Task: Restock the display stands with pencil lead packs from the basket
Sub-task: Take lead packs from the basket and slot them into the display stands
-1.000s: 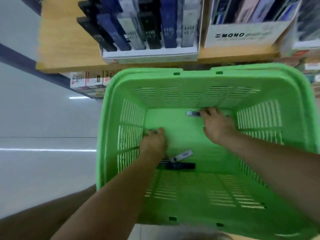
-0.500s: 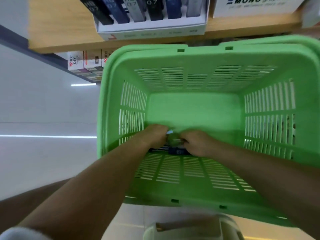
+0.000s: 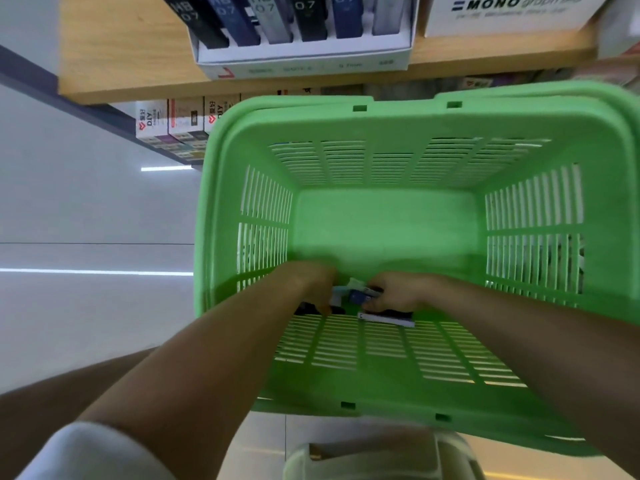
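Both my hands are down inside the green basket [image 3: 381, 123], at the near end of its floor. My left hand [image 3: 313, 287] grips pale pencil lead packs [image 3: 341, 294]. My right hand [image 3: 398, 294] pinches a blue pack [image 3: 360, 297] close to the left hand. A black pack [image 3: 308, 310] lies under my left hand, and a white and black pack [image 3: 386, 317] lies under my right hand. The white display stand [image 3: 304, 57] with upright dark, blue and grey lead packs sits on the wooden shelf [image 3: 117, 46] above the basket.
A white MONO graph box [image 3: 512, 15] stands on the shelf to the right of the display stand. Small DIY boxes [image 3: 169, 123] sit on a lower shelf at the left. Pale floor lies to the left, and a beige stool [image 3: 374, 459] is below the basket.
My hands were apart on the basket floor, each at a pack. They have come together at the near end, gathering the packs, and the view has tilted down a little.
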`<act>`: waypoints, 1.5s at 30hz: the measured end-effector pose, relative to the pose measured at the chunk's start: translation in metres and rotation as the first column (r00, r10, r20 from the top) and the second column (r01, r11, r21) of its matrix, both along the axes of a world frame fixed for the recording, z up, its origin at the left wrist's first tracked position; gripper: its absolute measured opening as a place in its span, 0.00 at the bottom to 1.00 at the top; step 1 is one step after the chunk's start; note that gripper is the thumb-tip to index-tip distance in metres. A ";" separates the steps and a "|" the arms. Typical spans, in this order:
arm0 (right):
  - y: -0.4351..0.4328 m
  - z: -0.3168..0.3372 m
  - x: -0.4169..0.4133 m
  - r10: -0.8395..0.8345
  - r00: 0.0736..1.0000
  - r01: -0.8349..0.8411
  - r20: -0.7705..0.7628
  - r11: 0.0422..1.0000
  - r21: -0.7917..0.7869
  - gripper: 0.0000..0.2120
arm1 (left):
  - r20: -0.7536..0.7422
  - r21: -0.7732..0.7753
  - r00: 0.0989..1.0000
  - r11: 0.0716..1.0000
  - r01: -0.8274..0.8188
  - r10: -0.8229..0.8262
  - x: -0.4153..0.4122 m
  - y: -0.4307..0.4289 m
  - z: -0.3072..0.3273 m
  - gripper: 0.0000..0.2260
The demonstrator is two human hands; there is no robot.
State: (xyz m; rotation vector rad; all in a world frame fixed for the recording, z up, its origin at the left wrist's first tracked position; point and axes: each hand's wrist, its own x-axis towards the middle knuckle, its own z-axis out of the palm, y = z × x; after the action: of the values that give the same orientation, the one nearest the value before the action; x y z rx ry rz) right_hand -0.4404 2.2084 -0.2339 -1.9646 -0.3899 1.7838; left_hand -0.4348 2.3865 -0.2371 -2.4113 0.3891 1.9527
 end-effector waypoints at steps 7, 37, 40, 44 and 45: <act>-0.001 0.016 -0.007 0.124 0.991 -0.122 0.041 0.992 -0.043 0.16 | 0.027 -0.046 0.999 0.998 0.032 -0.030 -0.003 -0.008 0.013 0.08; -0.005 0.243 0.004 -0.827 -0.114 0.948 -0.551 -0.257 0.190 0.25 | 0.394 -0.792 0.413 0.531 -0.301 0.821 0.007 -0.073 0.274 0.11; -0.014 0.267 0.008 -0.839 -0.057 0.938 -0.542 -0.231 0.258 0.18 | 0.161 -0.860 0.402 0.328 -0.391 0.901 0.012 -0.064 0.306 0.08; -0.028 0.310 0.026 -0.874 0.097 0.909 -0.477 -0.117 0.400 0.17 | 0.192 -0.873 0.401 0.342 -0.346 0.896 0.032 -0.054 0.344 0.05; -0.032 0.324 0.032 -0.896 0.131 0.893 -0.425 -0.080 0.443 0.18 | 0.223 -0.878 0.390 0.358 -0.318 0.893 0.039 -0.052 0.353 0.05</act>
State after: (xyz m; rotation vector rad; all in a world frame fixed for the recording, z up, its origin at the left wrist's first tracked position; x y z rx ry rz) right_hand -0.4083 2.1766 0.0897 -1.0770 0.3493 0.5164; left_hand -0.3962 2.3341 0.1164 -4.1542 0.0757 0.6331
